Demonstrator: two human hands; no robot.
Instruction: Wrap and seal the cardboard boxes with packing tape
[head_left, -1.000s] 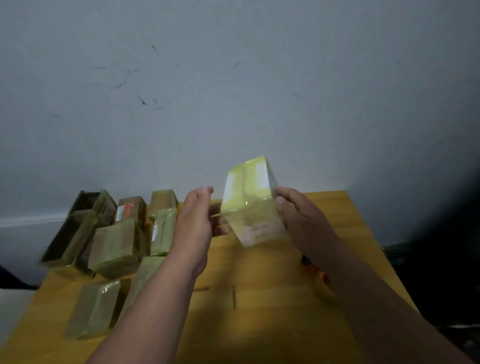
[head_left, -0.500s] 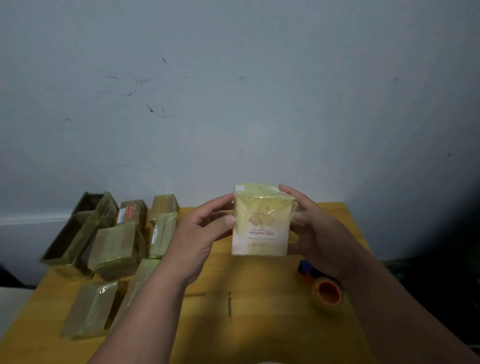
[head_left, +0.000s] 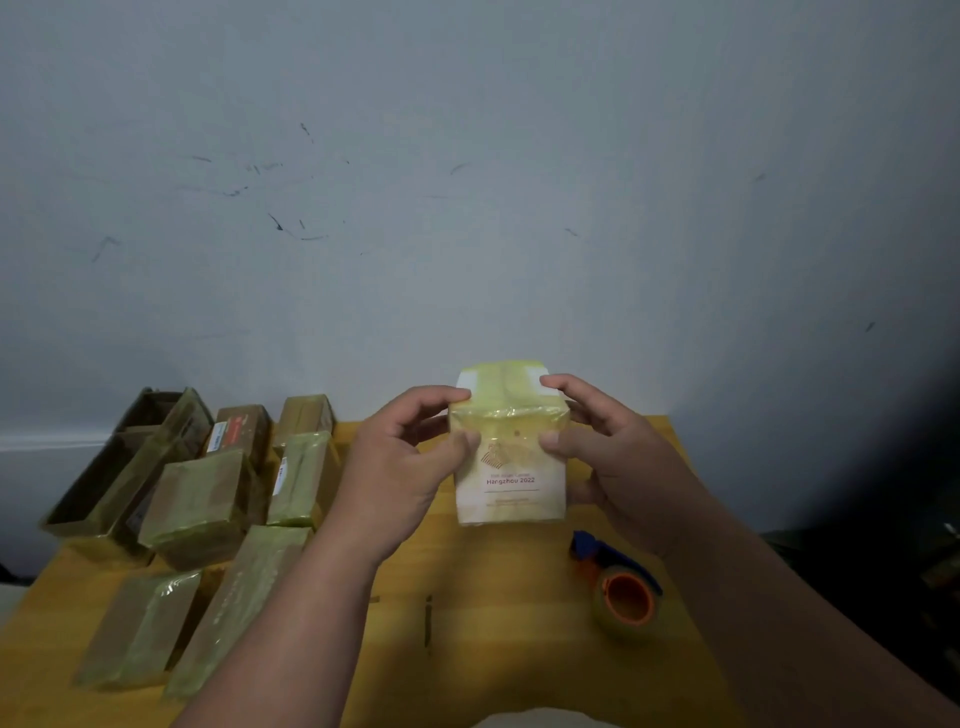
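Left hand grips the box on its left side, thumb on the front face, fingers curled over the top edge. Right hand grips the right side likewise. Box held upright above the tabletop, front face printed "Hangzhou 2022", upper part covered in yellowish tape. Tape roll with orange core lies on the tabletop at 4 o'clock from the box, apart from it. Wrapped boxes are grouped at 9 o'clock, near the wall
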